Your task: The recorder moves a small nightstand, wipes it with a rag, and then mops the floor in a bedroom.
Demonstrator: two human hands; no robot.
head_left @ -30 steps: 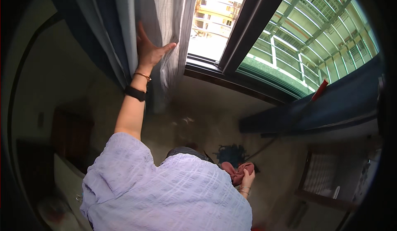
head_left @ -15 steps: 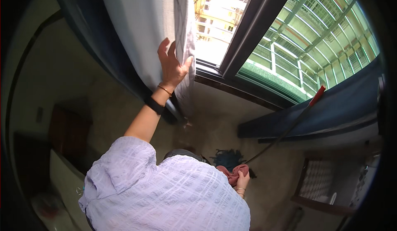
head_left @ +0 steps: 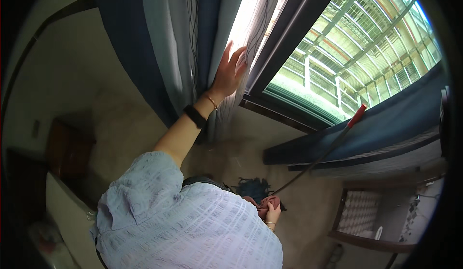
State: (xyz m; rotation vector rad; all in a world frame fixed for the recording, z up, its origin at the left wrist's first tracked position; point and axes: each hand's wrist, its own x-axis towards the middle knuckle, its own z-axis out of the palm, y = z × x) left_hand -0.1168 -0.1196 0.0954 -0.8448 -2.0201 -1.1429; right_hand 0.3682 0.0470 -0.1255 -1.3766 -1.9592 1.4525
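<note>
My left hand [head_left: 230, 74] is raised at the window's left side, its fingers apart against the pale sheer curtain [head_left: 251, 28]. Blue drapes [head_left: 140, 42] hang in folds beside that arm. Low by my right side, my right hand [head_left: 273, 213] is closed around a bunched dusty-pink cloth [head_left: 270, 201]. Close to the cloth, a mop head with dark blue-green strands [head_left: 254, 188] rests on the floor. A thin mop handle [head_left: 318, 159] with a red end slants up toward the right-hand curtain.
The dark-framed window [head_left: 284, 47] has metal bars outside. Another blue curtain [head_left: 333, 141] hangs to its right. A doorway [head_left: 369, 213] with a patterned wall lies at lower right, a brown wooden cabinet [head_left: 70, 146] at left, and a pale panel [head_left: 70, 216] stands near my left side.
My left hand has moved right along the window, and the sheer curtain now covers more of the bright opening. More blue drape shows behind it. My right hand still holds the cloth.
</note>
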